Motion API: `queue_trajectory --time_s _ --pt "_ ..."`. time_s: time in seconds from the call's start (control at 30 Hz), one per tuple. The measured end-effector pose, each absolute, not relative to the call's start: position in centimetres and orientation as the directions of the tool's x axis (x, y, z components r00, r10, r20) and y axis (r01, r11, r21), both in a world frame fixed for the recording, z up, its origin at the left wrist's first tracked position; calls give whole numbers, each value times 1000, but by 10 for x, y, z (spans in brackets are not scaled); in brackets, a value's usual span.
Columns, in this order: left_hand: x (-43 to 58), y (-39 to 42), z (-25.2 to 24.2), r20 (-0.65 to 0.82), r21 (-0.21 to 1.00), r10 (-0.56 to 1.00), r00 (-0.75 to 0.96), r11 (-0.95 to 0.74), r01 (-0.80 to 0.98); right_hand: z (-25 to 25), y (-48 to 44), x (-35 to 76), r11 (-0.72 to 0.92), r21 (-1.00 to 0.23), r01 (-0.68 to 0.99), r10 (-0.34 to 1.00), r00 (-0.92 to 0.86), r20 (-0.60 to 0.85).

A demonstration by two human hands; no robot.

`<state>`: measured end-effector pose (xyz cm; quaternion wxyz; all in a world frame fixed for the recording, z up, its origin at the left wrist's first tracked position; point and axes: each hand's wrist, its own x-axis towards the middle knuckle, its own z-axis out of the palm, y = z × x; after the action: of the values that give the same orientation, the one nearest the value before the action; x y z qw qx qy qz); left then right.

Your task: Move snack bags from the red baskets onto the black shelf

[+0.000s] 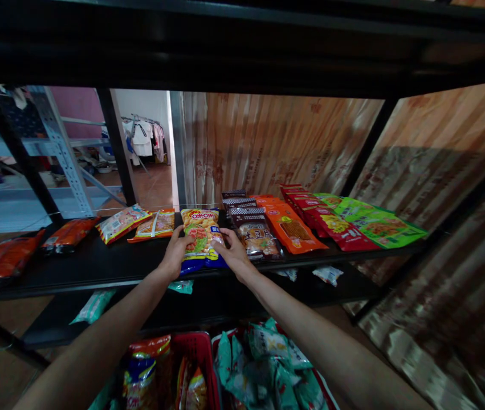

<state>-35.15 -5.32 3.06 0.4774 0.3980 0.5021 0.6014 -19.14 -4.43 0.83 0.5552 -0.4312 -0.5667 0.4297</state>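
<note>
A yellow and blue snack bag [202, 236] is on the black shelf [148, 267] in front of me. My left hand [177, 250] grips its left edge, the thumb lying over the front. On the right edge, my right hand [232, 250] holds it the same way, with the fingers behind partly hidden. Just right of it lie dark brown potato chip bags [257, 233] in an overlapping row. To the left sits an orange and clear snack bag [155, 224], apart from my hand.
Orange bags [296, 228], red bags [336, 225] and green bags [379, 222] fill the shelf's right side. Below, a red basket [202, 341] holds more snack bags beside a basket of teal packets [268, 364]. A black upper shelf [225, 62] hangs overhead.
</note>
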Motion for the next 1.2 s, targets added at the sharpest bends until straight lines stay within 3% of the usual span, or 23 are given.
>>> queue_trajectory --time_s 0.33,0.63,0.87,0.97,1.2 --pt "-344 -29 42 -84 972 964 -251 24 -233 -9 8 -190 346 -926 149 938 -31 346" --pt "-343 -10 38 -129 947 970 -208 59 -315 -8 25 -191 288 -901 323 948 38 317" --pt "-344 11 34 -64 968 965 -256 -3 -250 7 25 -196 245 -872 425 948 83 307" --pt "-345 21 35 -54 969 961 -271 -15 -246 14 26 -200 220 -815 536 949 77 307" --pt "-346 42 38 0 971 960 -280 -66 -229 15 40 -208 326 -620 714 916 -77 393"
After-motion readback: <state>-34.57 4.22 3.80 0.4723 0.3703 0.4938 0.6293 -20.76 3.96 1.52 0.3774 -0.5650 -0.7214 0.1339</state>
